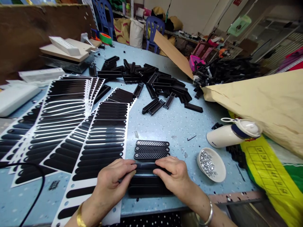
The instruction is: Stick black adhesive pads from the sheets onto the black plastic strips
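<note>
My left hand (115, 178) and my right hand (177, 175) grip opposite ends of a smooth black bar (145, 168), thumbs on the near side and fingers on the far side. Nearer to me lie more smooth black bars (150, 190), side by side. Just beyond my fingers rest several black bars with a diamond-grid face and silver ends (151, 148). Left of my left hand is a white sheet of black adhesive-looking strips (104, 138), partly under my wrist; bare white gaps show on its near part.
More strip sheets (59, 116) fan out at left. A heap of black plastic pieces (153, 82) covers the back. To the right stand a white bowl (222, 170) of small metal parts and a white bottle (220, 136) on its side. A small hex key (191, 138) lies beyond.
</note>
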`<state>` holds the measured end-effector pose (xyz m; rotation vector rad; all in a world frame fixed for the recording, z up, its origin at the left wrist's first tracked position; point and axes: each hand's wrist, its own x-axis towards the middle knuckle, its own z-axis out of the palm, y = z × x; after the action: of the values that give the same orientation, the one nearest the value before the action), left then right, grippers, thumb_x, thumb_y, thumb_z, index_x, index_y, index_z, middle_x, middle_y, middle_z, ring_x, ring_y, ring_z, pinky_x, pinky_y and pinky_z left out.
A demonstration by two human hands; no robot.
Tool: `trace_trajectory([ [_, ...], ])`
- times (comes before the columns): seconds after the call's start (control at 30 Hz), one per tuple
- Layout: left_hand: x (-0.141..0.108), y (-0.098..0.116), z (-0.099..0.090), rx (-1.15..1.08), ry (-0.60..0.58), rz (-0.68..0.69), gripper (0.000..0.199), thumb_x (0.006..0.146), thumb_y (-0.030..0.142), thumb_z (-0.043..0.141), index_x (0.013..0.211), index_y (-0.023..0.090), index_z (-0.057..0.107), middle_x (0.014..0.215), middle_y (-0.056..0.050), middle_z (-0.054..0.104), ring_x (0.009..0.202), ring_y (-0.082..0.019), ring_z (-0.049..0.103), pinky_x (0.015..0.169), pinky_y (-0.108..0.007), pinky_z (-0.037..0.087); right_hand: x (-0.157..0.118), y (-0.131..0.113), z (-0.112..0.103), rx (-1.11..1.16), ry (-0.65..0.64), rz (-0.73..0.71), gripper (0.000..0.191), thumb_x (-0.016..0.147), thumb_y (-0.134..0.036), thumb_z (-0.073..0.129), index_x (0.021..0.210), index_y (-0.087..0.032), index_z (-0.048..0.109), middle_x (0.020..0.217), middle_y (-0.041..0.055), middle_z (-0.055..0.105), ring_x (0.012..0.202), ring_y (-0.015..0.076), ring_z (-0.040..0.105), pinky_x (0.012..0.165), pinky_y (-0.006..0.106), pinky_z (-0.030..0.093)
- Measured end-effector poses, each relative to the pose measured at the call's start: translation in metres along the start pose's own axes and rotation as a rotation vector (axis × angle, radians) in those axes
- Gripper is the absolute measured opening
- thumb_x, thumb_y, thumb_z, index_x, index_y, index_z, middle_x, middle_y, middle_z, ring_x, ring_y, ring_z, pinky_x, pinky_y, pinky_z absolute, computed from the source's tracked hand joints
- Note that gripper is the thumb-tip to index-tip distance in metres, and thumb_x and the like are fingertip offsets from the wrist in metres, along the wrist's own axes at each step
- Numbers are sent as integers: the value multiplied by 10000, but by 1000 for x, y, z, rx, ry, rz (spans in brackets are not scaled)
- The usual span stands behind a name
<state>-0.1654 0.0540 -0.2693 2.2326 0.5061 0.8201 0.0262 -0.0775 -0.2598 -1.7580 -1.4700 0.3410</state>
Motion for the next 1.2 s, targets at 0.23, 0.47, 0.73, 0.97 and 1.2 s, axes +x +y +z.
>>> trace_trajectory([
  [0.23,-1,-3,0,4,2,17,151,860,129,625,915,210,740,897,-32,770,802,-159,734,751,-256,599,-1,-1,0,-15,-17,23,131,820,-183,716,935,-184,779,861,54,767,747,225,699,702,387,540],
  [0.47,0,-3,0,9,12,38,133,854,133,633,898,202,738,869,-28,769,787,-151,732,737,-239,597,-1,-1,-8,-90,-134,-7,178,865,-196,698,1033,-175,754,948,46,765,805,225,701,766,400,533],
  [0.73,0,-4,0,5,11,38,135,855,141,634,901,209,741,876,-28,772,783,-152,734,734,-244,601,-1,1,-10,-133,-180,-35,202,911,-228,654,1088,-174,736,981,62,755,849,226,693,787,390,541],
  [0.97,0,-3,-1,5,25,22,127,858,160,627,898,213,735,865,-21,775,784,-154,740,735,-243,609,-8,3,-23,-135,-191,4,302,875,-210,675,1160,-112,695,988,117,733,886,256,677,805,409,554],
  [1.2,-2,-7,0,41,24,33,123,861,219,629,916,240,737,885,-1,780,805,-166,746,766,-269,618,-24,15,-37,17,-26,277,164,784,-204,693,936,-171,748,795,58,699,660,185,640,605,336,548],
])
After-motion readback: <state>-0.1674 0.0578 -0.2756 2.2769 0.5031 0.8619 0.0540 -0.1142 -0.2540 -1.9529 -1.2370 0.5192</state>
